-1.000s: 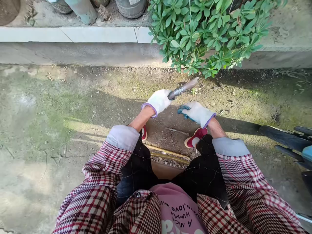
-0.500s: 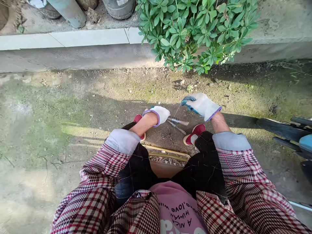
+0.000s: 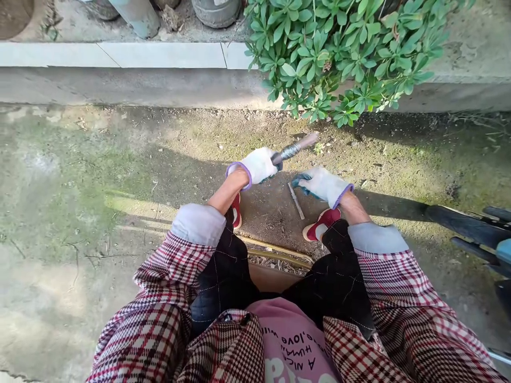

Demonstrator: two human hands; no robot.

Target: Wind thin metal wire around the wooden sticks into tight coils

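Observation:
My left hand (image 3: 261,166), in a white glove with a blue-green palm, is closed round a stick wound with wire (image 3: 293,150). The bare end of this stick points up and to the right, slightly blurred. My right hand (image 3: 319,183), gloved alike, is lower and to the right, its fingers pinched together. The wire strand seen at these fingers a moment ago is too fine to make out now. Just below the right fingertips is a thinner stick with wire round its upper part (image 3: 296,201), apparently lying on the ground between my red shoes (image 3: 322,223).
A leafy green bush (image 3: 319,58) overhangs the white-tiled ledge (image 3: 167,55) ahead, with pots (image 3: 217,11) on top. Dark parts of a vehicle (image 3: 463,223) stand at the right. Below me is a seat with a gold-coloured metal frame (image 3: 279,250) over mossy ground (image 3: 131,159).
My left hand has moved forward, and its wire-wound stick has swung from pointing right to pointing up and right, away from the thinner stick. My right hand has shifted slightly down and left.

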